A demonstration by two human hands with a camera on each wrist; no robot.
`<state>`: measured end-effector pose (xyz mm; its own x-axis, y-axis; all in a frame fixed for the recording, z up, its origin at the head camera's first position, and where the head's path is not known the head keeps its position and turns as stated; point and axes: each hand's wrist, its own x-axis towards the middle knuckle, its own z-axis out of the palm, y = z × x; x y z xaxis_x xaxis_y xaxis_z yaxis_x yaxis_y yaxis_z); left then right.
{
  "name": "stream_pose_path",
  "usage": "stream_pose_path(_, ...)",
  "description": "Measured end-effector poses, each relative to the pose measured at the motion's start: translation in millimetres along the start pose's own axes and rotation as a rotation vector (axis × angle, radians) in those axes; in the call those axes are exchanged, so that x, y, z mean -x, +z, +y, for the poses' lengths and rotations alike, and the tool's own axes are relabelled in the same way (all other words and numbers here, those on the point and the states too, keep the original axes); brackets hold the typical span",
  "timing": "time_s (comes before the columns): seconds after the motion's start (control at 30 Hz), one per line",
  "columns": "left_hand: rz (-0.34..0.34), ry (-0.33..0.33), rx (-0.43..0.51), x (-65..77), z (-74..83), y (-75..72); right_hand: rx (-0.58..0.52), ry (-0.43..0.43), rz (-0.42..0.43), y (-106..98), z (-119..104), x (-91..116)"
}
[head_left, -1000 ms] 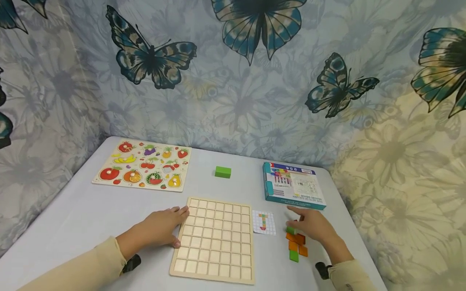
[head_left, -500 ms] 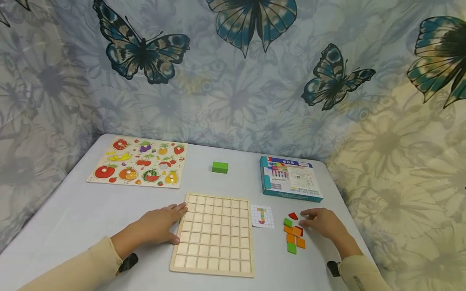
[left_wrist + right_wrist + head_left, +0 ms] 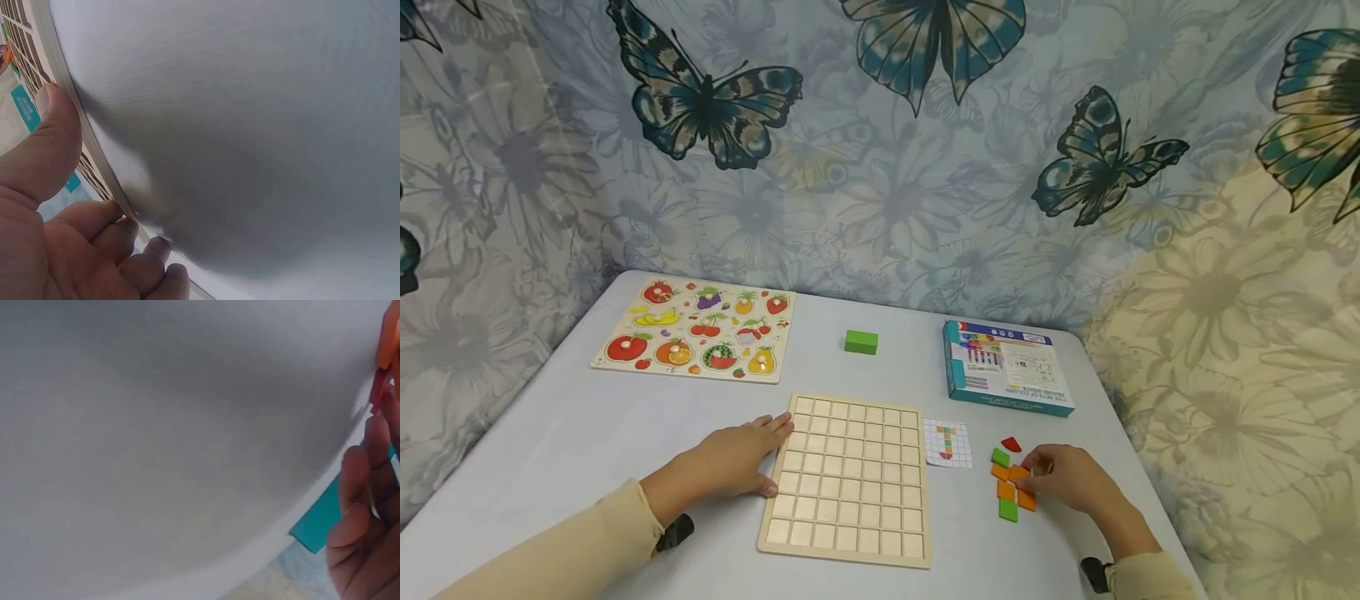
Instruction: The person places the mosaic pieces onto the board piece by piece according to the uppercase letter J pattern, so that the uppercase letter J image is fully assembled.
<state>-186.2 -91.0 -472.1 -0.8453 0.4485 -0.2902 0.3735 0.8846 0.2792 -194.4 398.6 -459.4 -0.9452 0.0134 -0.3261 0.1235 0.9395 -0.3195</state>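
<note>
The white surface (image 3: 587,433) carries the grid board (image 3: 848,467). The left hand (image 3: 741,454) rests on the board's left edge, its grip spread, not clasped. The right hand (image 3: 1067,475) has its fingertips drawn close together; whether that grip holds anything, I cannot tell. The card (image 3: 948,443) lies just right of the board; further right, at those fingertips, lie the tiles (image 3: 1006,490).

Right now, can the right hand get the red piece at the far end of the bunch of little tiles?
Yes, it probably can. The red piece lies close to the right hand, with nothing on top of it, and nothing seems to stand in between.
</note>
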Motion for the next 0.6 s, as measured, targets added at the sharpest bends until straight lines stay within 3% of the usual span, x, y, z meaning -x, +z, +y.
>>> stream_pose_path(0.37,-0.017,-0.005,0.008,2.7,1.8,-0.9,0.063,-0.062,0.061,2.5,5.0,3.1)
stream_pose_path(0.6,-0.008,-0.005,0.002,2.4,0.7,-0.2,0.099,-0.071,0.054,1.8,9.9,5.8)
